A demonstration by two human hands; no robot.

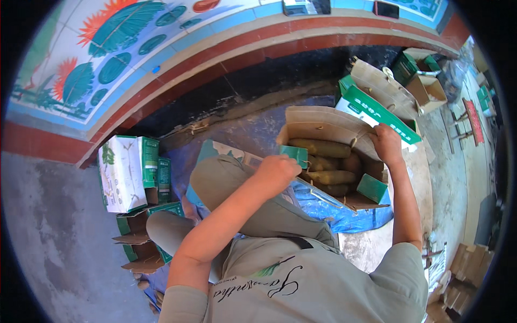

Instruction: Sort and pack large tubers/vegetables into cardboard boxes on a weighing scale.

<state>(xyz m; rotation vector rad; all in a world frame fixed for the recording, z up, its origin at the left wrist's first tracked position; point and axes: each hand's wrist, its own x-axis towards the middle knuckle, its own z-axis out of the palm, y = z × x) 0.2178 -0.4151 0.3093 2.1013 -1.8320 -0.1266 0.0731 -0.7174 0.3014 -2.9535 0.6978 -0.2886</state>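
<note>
Centre: left hand [279,170], fingers closed on green flap [293,154] | right of centre: right hand [386,142], fingers pinching brown flap [323,119] | carton [373,161]: tubers [326,147] inside

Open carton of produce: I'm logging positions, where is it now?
In the head view, the open carton sits right of centre between the left hand and right hand, beside blue sheeting.

Box [315,118] btm hidden under veg [323,148], lower ones partly covered. L hand [277,173] hides pt of green flap [292,154]. Shirt [344,293] cut off by btm edge, device [306,6] by top; btm-R pile [469,264] too blurry to ID.
</note>
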